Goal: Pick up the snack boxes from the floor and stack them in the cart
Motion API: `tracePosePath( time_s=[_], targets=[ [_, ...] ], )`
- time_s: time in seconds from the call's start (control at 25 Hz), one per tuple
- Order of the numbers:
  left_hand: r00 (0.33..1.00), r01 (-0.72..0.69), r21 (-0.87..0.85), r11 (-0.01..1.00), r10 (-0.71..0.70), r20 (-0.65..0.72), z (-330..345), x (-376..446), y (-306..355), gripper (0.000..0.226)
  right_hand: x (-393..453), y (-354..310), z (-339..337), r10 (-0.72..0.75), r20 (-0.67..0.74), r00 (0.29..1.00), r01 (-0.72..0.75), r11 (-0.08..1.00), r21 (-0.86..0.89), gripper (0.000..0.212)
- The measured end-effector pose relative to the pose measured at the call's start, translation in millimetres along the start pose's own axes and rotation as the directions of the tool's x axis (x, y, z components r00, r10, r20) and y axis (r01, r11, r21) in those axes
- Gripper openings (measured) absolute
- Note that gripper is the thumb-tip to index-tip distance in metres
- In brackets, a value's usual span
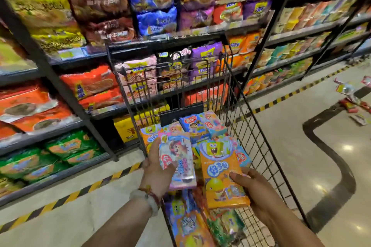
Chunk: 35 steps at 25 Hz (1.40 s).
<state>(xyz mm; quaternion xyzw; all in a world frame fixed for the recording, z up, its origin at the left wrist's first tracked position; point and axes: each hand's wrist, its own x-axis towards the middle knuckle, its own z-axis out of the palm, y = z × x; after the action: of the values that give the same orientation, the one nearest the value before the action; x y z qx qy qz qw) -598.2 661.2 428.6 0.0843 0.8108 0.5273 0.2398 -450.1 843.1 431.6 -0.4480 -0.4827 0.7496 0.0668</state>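
A black wire cart [239,118] stands in front of me and holds several colourful snack boxes [197,125]. My left hand [158,163] grips a pink box with a cartoon face [178,158] over the cart's left side, thumb across its front. My right hand [253,186] holds an orange box with a yellow cartoon sponge [219,170] over the cart's middle, thumb on its front. More boxes [190,224] lie in the near part of the cart below both hands. Further snack boxes [353,102] lie scattered on the floor at the far right.
Tall black shelves [86,120] full of noodle packs run along the left and behind the cart. A yellow-and-black striped line [76,192] marks the floor by the shelf base. Pale glossy floor [281,146] with a dark curved band [333,164] spreads to the right.
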Motion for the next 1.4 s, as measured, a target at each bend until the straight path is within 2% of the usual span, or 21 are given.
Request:
tracePosePath(
  time_s=[0.08, 0.2, 0.32, 0.48, 0.56, 0.68, 0.72, 0.76, 0.84, 0.88, 0.92, 1.0, 1.12, 1.2, 1.32, 1.36, 1.4],
  targets=[
    [0.998, 0.018, 0.085, 0.996, -0.013, -0.058, 7, 24, -3, 0.057, 39, -6, 13, 0.02, -0.014, 1.0, -0.021, 0.996, -0.084, 0.032],
    [0.976, 0.084, 0.053, 0.995, -0.071, -0.206, 15, 61, -4, 0.049, 94, -9, 37, 0.063, 0.045, 0.997, -0.056, 0.987, -0.153, 0.028],
    [0.939, 0.178, 0.075, 0.981, -0.147, -0.312, 27, 101, -7, 0.048, 146, -9, 61, 0.028, 0.046, 0.999, -0.014, 0.963, -0.27, 0.004],
    [0.937, 0.28, 0.28, 0.918, -0.198, -0.287, 35, 149, -30, 0.055, 202, -6, 85, -0.021, 0.116, 0.993, 0.08, 0.839, -0.538, 0.036],
    [0.944, 0.312, 0.437, 0.844, -0.225, -0.24, 37, 159, -35, 0.059, 222, -4, 90, -0.055, 0.148, 0.988, 0.139, 0.751, -0.646, 0.038],
    [0.946, 0.321, 0.711, 0.625, -0.176, -0.271, 42, 161, -43, 0.058, 233, 6, 98, -0.074, 0.245, 0.967, 0.227, 0.693, -0.685, 0.026],
    [0.953, 0.297, 0.758, 0.58, -0.135, -0.27, 44, 161, -45, 0.054, 235, 10, 102, -0.105, 0.272, 0.957, 0.273, 0.65, -0.71, 0.027],
    [0.965, 0.257, 0.793, 0.552, -0.109, -0.237, 46, 161, -48, 0.05, 237, 17, 106, -0.155, 0.276, 0.949, 0.314, 0.559, -0.768, 0.028],
    [0.982, 0.187, 0.823, 0.537, -0.128, -0.14, 49, 162, -50, 0.048, 241, 25, 112, -0.315, 0.273, 0.909, 0.37, 0.307, -0.877, 0.032],
    [0.984, 0.169, 0.823, 0.542, -0.145, -0.106, 49, 164, -52, 0.049, 241, 26, 115, -0.381, 0.29, 0.878, 0.393, 0.23, -0.89, 0.036],
    [0.981, 0.18, 0.811, 0.556, -0.161, -0.108, 46, 168, -54, 0.051, 241, 26, 116, -0.404, 0.32, 0.857, 0.418, 0.182, -0.89, 0.042],
    [0.971, 0.225, 0.773, 0.593, -0.198, -0.13, 41, 178, -60, 0.054, 244, 22, 122, -0.379, 0.37, 0.848, 0.453, 0.155, -0.878, 0.048],
    [0.96, 0.248, 0.762, 0.598, -0.256, -0.112, 40, 187, -62, 0.055, 261, 6, 135, -0.336, 0.457, 0.824, 0.497, 0.04, -0.867, 0.044],
    [0.962, 0.242, 0.764, 0.598, -0.252, -0.107, 40, 189, -60, 0.055, 276, 0, 139, -0.276, 0.476, 0.835, 0.513, 0.077, -0.855, 0.038],
    [0.965, 0.229, 0.754, 0.615, -0.246, -0.093, 38, 189, -61, 0.055, 291, -2, 135, -0.228, 0.465, 0.855, 0.516, 0.295, -0.804, 0.022],
    [0.965, 0.226, 0.754, 0.617, -0.248, -0.087, 38, 190, -62, 0.055, 292, -1, 135, -0.209, 0.455, 0.866, 0.5, 0.298, -0.813, 0.021],
    [0.964, 0.227, 0.755, 0.616, -0.252, -0.084, 38, 190, -62, 0.056, 292, 2, 136, -0.206, 0.449, 0.87, 0.489, 0.229, -0.842, 0.025]
  ],
)
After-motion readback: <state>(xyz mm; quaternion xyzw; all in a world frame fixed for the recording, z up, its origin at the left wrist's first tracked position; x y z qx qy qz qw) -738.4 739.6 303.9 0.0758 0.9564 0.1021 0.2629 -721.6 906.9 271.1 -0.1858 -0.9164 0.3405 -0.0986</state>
